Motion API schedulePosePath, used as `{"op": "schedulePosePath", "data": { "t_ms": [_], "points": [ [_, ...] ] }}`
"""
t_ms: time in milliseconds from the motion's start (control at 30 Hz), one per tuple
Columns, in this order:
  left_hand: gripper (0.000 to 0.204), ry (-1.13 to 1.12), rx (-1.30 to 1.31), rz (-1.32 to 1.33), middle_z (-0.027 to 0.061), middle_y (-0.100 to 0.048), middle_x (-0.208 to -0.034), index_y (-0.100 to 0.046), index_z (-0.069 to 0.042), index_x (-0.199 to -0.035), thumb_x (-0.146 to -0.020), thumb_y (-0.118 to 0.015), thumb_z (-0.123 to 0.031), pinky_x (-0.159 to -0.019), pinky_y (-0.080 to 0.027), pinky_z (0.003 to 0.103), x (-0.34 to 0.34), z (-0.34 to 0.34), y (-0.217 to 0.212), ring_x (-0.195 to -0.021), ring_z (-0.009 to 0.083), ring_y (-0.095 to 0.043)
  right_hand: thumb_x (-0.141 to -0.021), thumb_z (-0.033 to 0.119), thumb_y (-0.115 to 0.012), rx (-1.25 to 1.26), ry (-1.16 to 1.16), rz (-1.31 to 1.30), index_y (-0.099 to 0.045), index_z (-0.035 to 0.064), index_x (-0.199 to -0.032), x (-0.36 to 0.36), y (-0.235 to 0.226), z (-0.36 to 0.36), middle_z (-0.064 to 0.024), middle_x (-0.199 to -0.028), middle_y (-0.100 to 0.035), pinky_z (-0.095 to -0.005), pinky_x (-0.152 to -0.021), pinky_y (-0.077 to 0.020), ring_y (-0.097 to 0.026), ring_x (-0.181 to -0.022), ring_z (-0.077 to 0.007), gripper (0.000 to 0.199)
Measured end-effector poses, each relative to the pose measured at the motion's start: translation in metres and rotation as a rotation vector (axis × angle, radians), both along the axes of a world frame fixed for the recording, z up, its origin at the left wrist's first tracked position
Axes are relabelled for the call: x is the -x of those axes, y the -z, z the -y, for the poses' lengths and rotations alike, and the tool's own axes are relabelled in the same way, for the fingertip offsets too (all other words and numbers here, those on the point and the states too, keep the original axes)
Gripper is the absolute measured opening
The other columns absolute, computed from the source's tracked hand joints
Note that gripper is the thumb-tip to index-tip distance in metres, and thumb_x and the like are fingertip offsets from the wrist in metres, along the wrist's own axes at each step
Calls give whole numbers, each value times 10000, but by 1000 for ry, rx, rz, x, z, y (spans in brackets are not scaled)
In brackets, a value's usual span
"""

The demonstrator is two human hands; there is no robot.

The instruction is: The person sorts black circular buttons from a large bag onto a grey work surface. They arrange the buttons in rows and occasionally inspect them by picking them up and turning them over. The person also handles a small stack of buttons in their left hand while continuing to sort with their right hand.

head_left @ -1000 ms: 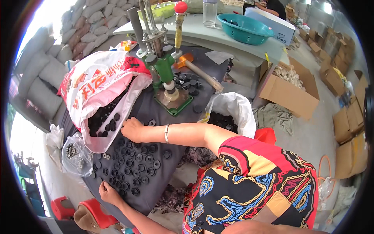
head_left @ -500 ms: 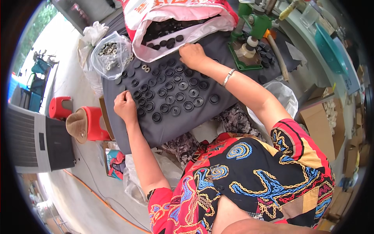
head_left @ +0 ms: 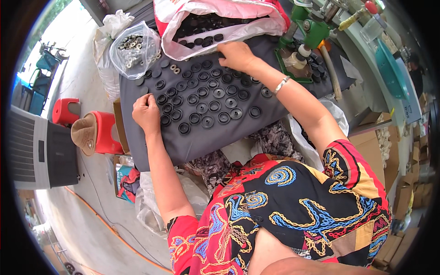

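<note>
Many round black plastic caps (head_left: 214,106) lie spread over a grey cloth-covered table (head_left: 201,146), most with their ringed hollow side up. My left hand (head_left: 146,114) rests by the left edge of this spread, fingers curled together; whatever they hold is hidden. At the far side, my right hand (head_left: 236,56) hovers by the lip of a white and red woven bag (head_left: 183,52), its thumb and forefinger apart and nothing visible between them. More black caps (head_left: 207,40) fill the mouth of that bag.
A clear plastic bag of small metal rings (head_left: 133,57) sits at the far left, two pale rings (head_left: 174,68) beside it. A green hand press (head_left: 314,32) and a wooden-handled hammer (head_left: 331,71) stand far right. Red stools (head_left: 105,133) flank the table's left.
My right thumb and forefinger, pinched together at the bag's lip before, are now apart. My left hand stays by the left edge caps. The whole view has shifted slightly.
</note>
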State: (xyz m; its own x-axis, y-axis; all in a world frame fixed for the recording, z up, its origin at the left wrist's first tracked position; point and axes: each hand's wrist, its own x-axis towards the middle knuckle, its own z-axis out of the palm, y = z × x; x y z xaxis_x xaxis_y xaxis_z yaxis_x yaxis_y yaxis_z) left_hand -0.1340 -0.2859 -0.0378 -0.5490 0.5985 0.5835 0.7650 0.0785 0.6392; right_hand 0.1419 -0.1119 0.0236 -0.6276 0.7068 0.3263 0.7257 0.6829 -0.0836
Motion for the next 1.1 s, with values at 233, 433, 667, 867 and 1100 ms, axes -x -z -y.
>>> {"op": "schedulePosePath", "data": {
  "t_ms": [233,433,667,867,1100],
  "points": [
    [84,-2,0,-16,76,-705,-830,-730,-58,-833,-819,-672,-118,-730,-508,340,1,-1,3,-817,234,-648,-746,231,-654,328,21,-473,-649,79,-1037,-53,1,-14,-100,-746,-652,-359,-706,-509,-639,-713,-257,328],
    [89,12,-14,-8,76,-707,-839,-732,-58,-837,-823,-670,-121,-736,-508,332,0,-1,2,-830,229,-650,-748,204,-692,398,-33,-543,-643,49,-964,-56,38,-24,-110,-823,-681,-352,-733,-510,-657,-780,-258,271],
    [94,2,7,10,77,-706,-838,-730,-54,-844,-824,-670,-123,-740,-507,332,0,0,1,-833,225,-651,-805,189,-617,155,-82,-345,-706,79,-891,-48,31,-17,-155,-851,-686,-429,-771,-502,-652,-865,-343,166],
    [92,7,8,33,76,-704,-838,-727,-49,-843,-826,-670,-119,-741,-505,333,-2,1,0,-832,224,-650,-796,221,-650,67,135,-168,-721,73,-860,-24,26,-22,-151,-843,-690,-463,-785,-486,-655,-855,-347,177],
    [89,12,-4,17,73,-702,-840,-728,-50,-841,-823,-671,-116,-747,-502,329,-2,1,-1,-829,227,-647,-771,271,-686,232,287,-188,-732,103,-844,-19,28,-32,-144,-876,-707,-516,-830,-436,-670,-872,-325,189]
  ]
}}
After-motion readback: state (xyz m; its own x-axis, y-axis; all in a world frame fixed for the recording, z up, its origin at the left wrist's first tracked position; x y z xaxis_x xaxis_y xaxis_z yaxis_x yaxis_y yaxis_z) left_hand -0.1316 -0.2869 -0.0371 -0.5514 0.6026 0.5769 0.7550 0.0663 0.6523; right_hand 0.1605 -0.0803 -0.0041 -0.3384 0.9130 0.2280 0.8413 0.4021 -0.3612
